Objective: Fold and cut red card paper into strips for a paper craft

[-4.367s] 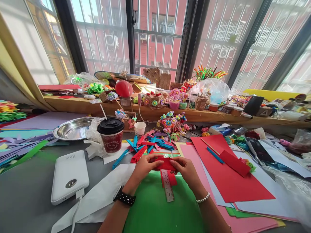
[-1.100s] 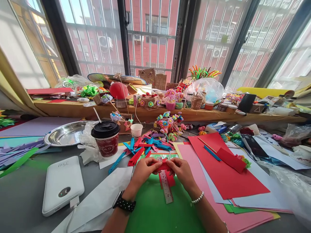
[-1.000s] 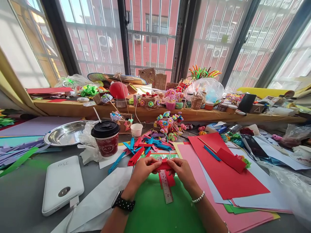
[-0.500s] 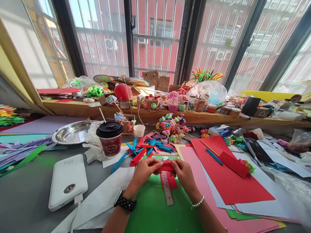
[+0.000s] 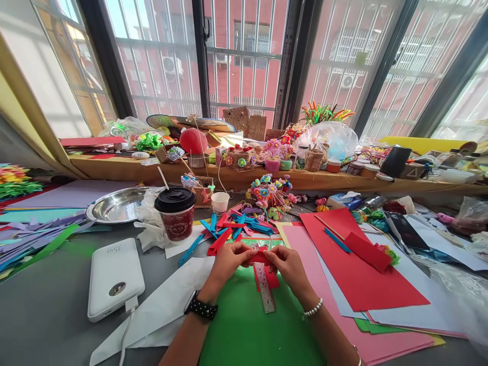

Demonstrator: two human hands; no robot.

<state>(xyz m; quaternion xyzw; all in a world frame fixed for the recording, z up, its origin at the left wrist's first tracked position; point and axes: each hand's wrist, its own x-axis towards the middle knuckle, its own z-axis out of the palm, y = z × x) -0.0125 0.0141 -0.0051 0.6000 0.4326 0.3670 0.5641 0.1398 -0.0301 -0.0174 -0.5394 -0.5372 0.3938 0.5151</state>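
Between my two hands a small red paper strip [image 5: 260, 255] is pinched, one end in each. My left hand [image 5: 231, 262], with a black dotted watch band at its wrist, has thumb and fingertips closed on the left end. At the right end, my right hand [image 5: 286, 264] grips with thumb and forefinger; a beaded bracelet circles that wrist. Below the strip lies a patterned ruler [image 5: 265, 292] over a piece of red paper [image 5: 273, 281] on a green sheet [image 5: 244, 325]. Scissors, partly hidden, show just behind my fingers.
Folded blue and red paper pieces [image 5: 224, 229] lie beyond my hands. To the left stand a lidded coffee cup [image 5: 177, 221], a white power bank [image 5: 116, 279] with a cable, and a metal tray [image 5: 93, 213]. Red sheets [image 5: 366, 274] and pink sheets [image 5: 305, 244] cover the right side.
Both hands keep hold of the red strip, which looks narrower from here, with the fingers slightly closer together. The whole view has shifted a little.
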